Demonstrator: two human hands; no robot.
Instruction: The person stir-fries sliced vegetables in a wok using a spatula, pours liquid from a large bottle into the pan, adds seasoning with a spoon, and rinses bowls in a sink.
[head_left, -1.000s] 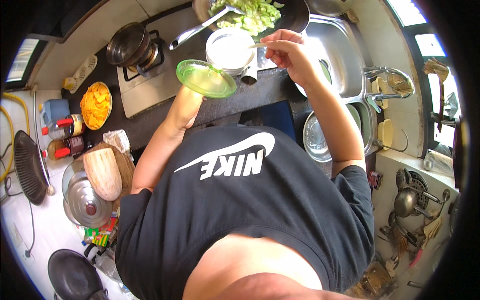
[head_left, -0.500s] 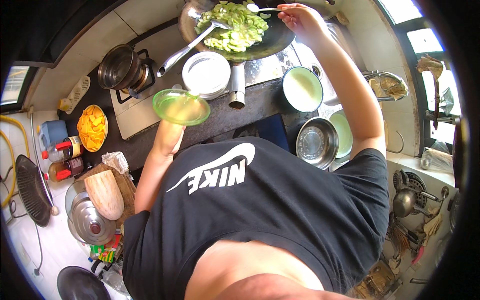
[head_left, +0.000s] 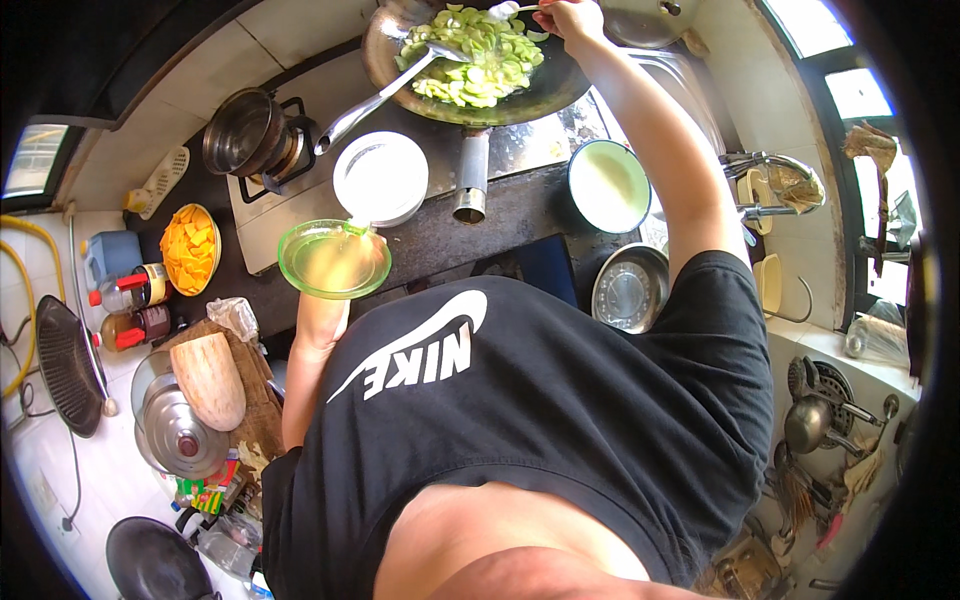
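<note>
Since half a second ago the right hand is seen carried further over the wok, and the green glass bowl is held in much the same place above the dark surface; a second ago that right hand was over the white plate beside the sink.

From the head view, the right hand is stretched to the far rim of the wok, its grip closed on the handle of a small spoon whose white bowl end is laid over the sliced pale green vegetables; how tightly the fingers are closed cannot be told. A long metal ladle is rested in the wok with its handle pointing toward the small pot on the stove burner.

The left hand is raised under the green glass bowl, its grip wrapped beneath the bowl so that the fingers are mostly hidden by the glass; the bowl is held level, just beside the stack of white plates and apart from the wok.

To the left, a yellow bowl of orange cut pieces is set near two sauce bottles; a wooden board with a pale gourd half is lying beside a steel lid. To the right, a white enamel basin and a steel bowl are placed near the tap.
</note>
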